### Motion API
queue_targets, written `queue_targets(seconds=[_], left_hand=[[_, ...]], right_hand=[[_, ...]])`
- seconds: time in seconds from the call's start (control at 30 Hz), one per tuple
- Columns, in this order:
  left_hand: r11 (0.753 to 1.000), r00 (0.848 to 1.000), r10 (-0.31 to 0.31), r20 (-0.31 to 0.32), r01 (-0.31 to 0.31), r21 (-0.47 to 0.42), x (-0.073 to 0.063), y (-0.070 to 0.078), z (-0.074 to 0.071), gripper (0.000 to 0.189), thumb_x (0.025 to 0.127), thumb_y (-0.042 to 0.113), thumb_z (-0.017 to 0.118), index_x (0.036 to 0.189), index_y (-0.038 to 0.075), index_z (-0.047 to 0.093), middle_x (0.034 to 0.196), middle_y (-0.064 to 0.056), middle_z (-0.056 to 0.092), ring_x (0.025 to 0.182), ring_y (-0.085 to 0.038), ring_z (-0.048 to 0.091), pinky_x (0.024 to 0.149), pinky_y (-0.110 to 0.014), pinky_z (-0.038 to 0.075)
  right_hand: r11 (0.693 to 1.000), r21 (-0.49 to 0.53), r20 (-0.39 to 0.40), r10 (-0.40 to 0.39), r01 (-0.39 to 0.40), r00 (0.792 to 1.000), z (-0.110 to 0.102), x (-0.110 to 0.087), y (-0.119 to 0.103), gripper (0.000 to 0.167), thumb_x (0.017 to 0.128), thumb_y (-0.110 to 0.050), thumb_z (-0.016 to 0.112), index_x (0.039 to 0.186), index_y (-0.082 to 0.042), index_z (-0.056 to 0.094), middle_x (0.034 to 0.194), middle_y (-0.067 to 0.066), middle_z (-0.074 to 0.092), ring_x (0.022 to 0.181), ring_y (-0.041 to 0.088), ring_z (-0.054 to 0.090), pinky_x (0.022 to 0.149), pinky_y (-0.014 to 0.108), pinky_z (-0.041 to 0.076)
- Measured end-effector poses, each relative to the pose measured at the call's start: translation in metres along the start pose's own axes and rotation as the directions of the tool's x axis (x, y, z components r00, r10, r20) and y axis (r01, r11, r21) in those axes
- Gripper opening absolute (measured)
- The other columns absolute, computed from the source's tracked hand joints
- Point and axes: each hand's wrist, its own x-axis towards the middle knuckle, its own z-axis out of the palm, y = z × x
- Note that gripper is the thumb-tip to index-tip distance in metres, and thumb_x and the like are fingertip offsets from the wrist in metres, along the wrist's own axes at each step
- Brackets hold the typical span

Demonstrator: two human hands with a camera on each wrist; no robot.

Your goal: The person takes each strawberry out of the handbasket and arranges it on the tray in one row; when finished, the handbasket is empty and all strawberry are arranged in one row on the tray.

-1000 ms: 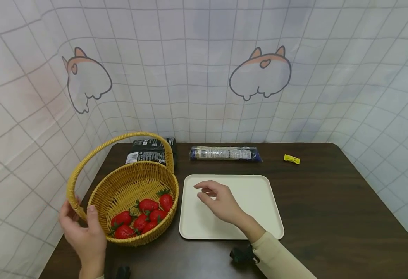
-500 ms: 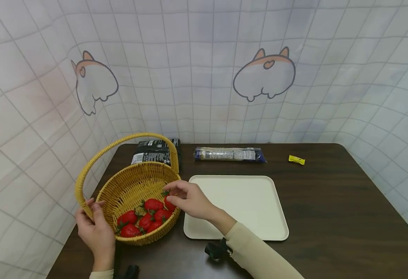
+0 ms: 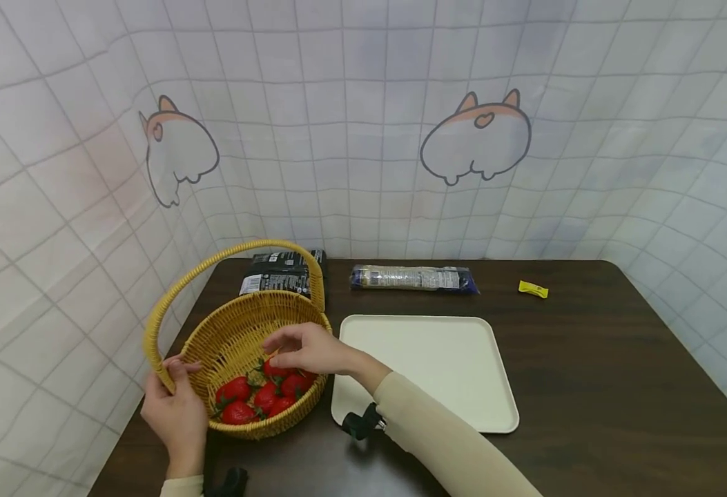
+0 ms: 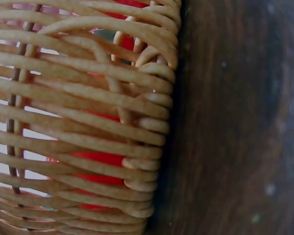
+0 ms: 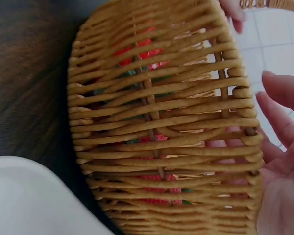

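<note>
A yellow wicker basket (image 3: 245, 431) with a tall arched handle stands at the left of the table, holding several red strawberries (image 3: 234, 391) with green leaves. My left hand (image 3: 177, 421) grips the basket's left rim at the foot of the handle. Over the basket's right rim reaches my right hand (image 3: 310, 348), its fingers loosely bent just above the strawberries, with thumb and fingertips apart. In the right wrist view this hand (image 5: 284, 176) shows past the woven wall (image 5: 161, 117). Woven strands (image 4: 78, 93) fill much of the left wrist view, red showing through the gaps.
An off-white rectangular tray (image 3: 425, 373) lies right of the basket. Behind the basket is a black packet (image 3: 282, 273). A long clear and blue package (image 3: 413, 277) and a small yellow wrapped piece (image 3: 534, 289) lie along the back of the dark table (image 3: 599, 386).
My right hand has moved left from above the tray to over the strawberries in the basket. My left hand stays at the basket's handle foot. The whole view has shifted slightly.
</note>
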Motion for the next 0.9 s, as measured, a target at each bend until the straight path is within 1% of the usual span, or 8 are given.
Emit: queue_targets(seconds=[0.1,0.27,0.33,0.43,0.57,0.67,0.8,0.9], left_hand=[[1.000,1.000,-0.005,0.003,0.005,-0.007,-0.002,-0.002,0.000,0.032,0.101,0.023,0.053,0.110,-0.004,0.066,0.074,0.022,0.062,0.080,0.003,0.060,0.082,-0.015,0.041],[0.999,1.000,0.003,0.001,-0.003,-0.052,-0.001,-0.004,0.000,0.031,0.101,0.019,0.053,0.110,-0.007,0.065,0.074,0.018,0.064,0.078,0.001,0.061,0.081,-0.016,0.042],[0.998,1.000,0.004,0.002,-0.004,-0.064,-0.001,-0.003,0.000,0.031,0.101,0.019,0.053,0.111,-0.008,0.065,0.074,0.017,0.064,0.078,0.000,0.061,0.081,-0.016,0.042],[0.998,1.000,0.006,0.010,-0.006,-0.069,-0.002,-0.003,0.001,0.031,0.101,0.019,0.053,0.112,-0.007,0.064,0.075,0.017,0.063,0.078,0.000,0.061,0.081,-0.016,0.042],[0.996,1.000,0.011,0.024,-0.009,-0.086,-0.003,-0.004,0.000,0.031,0.101,0.017,0.052,0.113,-0.009,0.063,0.076,0.015,0.063,0.078,0.000,0.061,0.079,-0.016,0.042],[0.995,0.999,0.016,0.029,-0.013,-0.099,-0.002,-0.006,0.000,0.031,0.101,0.016,0.052,0.113,-0.010,0.062,0.076,0.012,0.064,0.077,-0.001,0.061,0.077,-0.016,0.042],[0.994,0.999,0.022,0.028,-0.019,-0.106,-0.002,-0.006,-0.001,0.031,0.101,0.016,0.052,0.113,-0.011,0.062,0.076,0.011,0.064,0.076,-0.001,0.062,0.076,-0.016,0.043],[0.995,0.999,0.021,0.030,-0.018,-0.103,-0.002,-0.005,-0.001,0.031,0.101,0.018,0.052,0.113,-0.009,0.063,0.076,0.012,0.064,0.076,0.000,0.062,0.077,-0.016,0.043]], right_hand=[[0.998,-0.053,0.021,0.036,-0.035,0.999,0.002,0.008,0.002,0.034,0.093,-0.016,0.067,0.126,-0.005,0.063,0.122,0.010,0.066,0.108,0.012,0.063,0.090,0.019,0.047],[0.978,-0.191,0.011,0.088,-0.084,0.996,0.007,0.017,0.004,0.035,0.092,-0.019,0.070,0.125,-0.009,0.065,0.121,0.003,0.067,0.113,0.013,0.061,0.092,0.019,0.046],[0.973,-0.203,0.024,0.113,-0.106,0.993,0.007,0.019,0.004,0.037,0.091,-0.018,0.071,0.126,-0.009,0.065,0.123,0.003,0.067,0.114,0.014,0.060,0.093,0.020,0.045],[0.975,-0.182,0.073,0.143,-0.128,0.987,0.007,0.023,0.005,0.041,0.090,-0.014,0.071,0.129,-0.008,0.063,0.126,0.005,0.065,0.116,0.014,0.059,0.094,0.021,0.045],[0.982,-0.076,0.140,0.182,-0.173,0.973,0.005,0.027,0.007,0.042,0.089,-0.007,0.070,0.130,-0.003,0.061,0.127,0.008,0.064,0.115,0.015,0.060,0.090,0.020,0.048],[0.976,-0.004,0.166,0.213,-0.216,0.963,0.005,0.030,0.008,0.043,0.089,-0.003,0.069,0.131,-0.002,0.060,0.127,0.010,0.063,0.112,0.017,0.060,0.084,0.021,0.050],[0.969,0.004,0.160,0.244,-0.248,0.956,0.007,0.033,0.006,0.044,0.088,-0.002,0.070,0.131,-0.002,0.061,0.128,0.010,0.062,0.116,0.020,0.058,0.085,0.021,0.049],[0.966,-0.033,0.150,0.260,-0.258,0.954,0.009,0.034,0.007,0.045,0.086,-0.003,0.072,0.130,-0.003,0.061,0.129,0.009,0.062,0.119,0.020,0.056,0.089,0.021,0.047]])
